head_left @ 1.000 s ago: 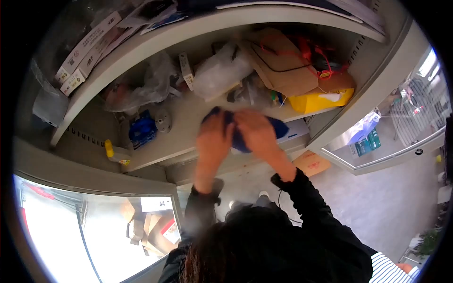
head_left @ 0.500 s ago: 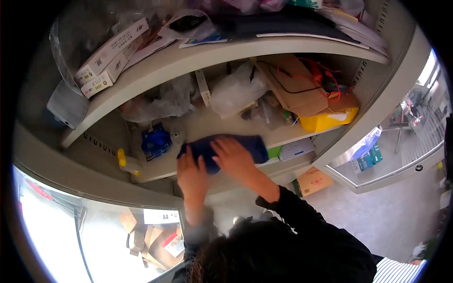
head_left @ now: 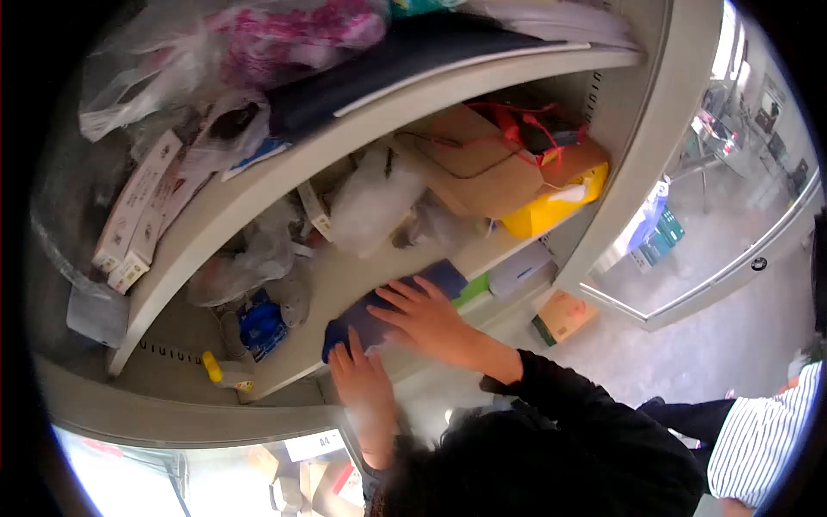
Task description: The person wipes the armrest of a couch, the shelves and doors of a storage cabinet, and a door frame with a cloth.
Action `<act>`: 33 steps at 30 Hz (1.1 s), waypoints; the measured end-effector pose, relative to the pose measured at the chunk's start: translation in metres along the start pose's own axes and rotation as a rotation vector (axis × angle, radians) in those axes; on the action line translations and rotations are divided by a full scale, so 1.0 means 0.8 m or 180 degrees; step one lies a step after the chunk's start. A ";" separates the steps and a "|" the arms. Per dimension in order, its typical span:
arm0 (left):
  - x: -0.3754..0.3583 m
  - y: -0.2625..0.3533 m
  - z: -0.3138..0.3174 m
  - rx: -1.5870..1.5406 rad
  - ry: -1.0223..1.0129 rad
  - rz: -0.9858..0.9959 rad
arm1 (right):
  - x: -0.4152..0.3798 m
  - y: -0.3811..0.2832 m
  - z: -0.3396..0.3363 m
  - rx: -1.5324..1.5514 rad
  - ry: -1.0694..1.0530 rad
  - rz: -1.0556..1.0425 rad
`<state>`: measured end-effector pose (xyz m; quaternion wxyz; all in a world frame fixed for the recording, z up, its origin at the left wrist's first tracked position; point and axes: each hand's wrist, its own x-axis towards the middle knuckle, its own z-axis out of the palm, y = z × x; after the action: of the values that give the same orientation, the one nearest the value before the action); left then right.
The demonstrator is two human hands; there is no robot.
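A dark blue folded cloth [head_left: 446, 277] lies along the front edge of the middle shelf. My left hand [head_left: 362, 379] rests at its near left end, fingers stretched out over the fabric. Farther right, my right hand [head_left: 426, 320] lies flat across the cloth with its fingers spread. Neither hand is closed around it. Part of the cloth is hidden beneath my fingers. To its left on the same shelf sits a bright blue packaged item [head_left: 262, 326].
The middle shelf [head_left: 345, 269] also holds clear plastic bags [head_left: 377, 207], a brown cardboard piece [head_left: 482, 172], a yellow package [head_left: 551, 207] and a yellow-capped bottle [head_left: 226, 372]. Above is a crowded shelf [head_left: 284, 159]. An open cabinet door [head_left: 689, 303] stands at right; a person in a striped top [head_left: 762, 431] is lower right.
The view has tilted and shifted, so the shelves now slope more steeply. Both hands stay on the cloth, with the right hand's fingers spread wider. More of the striped top shows.
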<state>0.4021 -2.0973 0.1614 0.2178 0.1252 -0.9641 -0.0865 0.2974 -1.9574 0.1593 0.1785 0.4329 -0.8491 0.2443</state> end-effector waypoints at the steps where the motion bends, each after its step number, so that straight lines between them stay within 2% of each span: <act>1: 0.006 -0.004 0.003 -0.0011 -0.0012 0.0047 | 0.001 -0.001 0.002 0.0035 0.0049 0.0019; 4: 0.049 -0.016 0.021 -0.0039 0.0206 0.0284 | 0.042 0.014 0.038 -0.0033 0.0174 -0.0049; 7: 0.079 -0.019 0.034 -0.0059 0.0201 0.0228 | 0.071 0.039 0.053 0.0270 0.0100 -0.0279; 15: 0.022 0.006 0.018 0.0167 0.0211 0.0515 | -0.032 0.015 0.000 0.0157 0.0626 0.0069; 23: 0.090 0.025 0.049 0.0283 0.0402 0.0748 | 0.011 0.021 0.026 0.0100 0.0960 0.0377; 25: 0.099 0.037 0.050 0.0453 0.0079 0.0879 | 0.001 0.034 0.029 -0.0028 0.1225 0.0260; 26: 0.092 0.053 0.053 0.0419 0.0141 0.0805 | -0.011 0.043 0.025 0.0240 0.1417 0.0348; 29: 0.070 0.101 0.062 0.0368 0.0352 0.1061 | -0.052 0.104 -0.015 0.0336 0.1220 -0.0038; 33: 0.059 0.179 0.091 0.0183 0.0403 0.0916 | -0.095 0.163 -0.050 0.0050 0.0892 -0.0087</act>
<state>0.2994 -1.9660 0.1470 0.2846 -0.0029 -0.9585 -0.0187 0.2367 -1.8194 0.1190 0.2953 0.4075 -0.8080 0.3065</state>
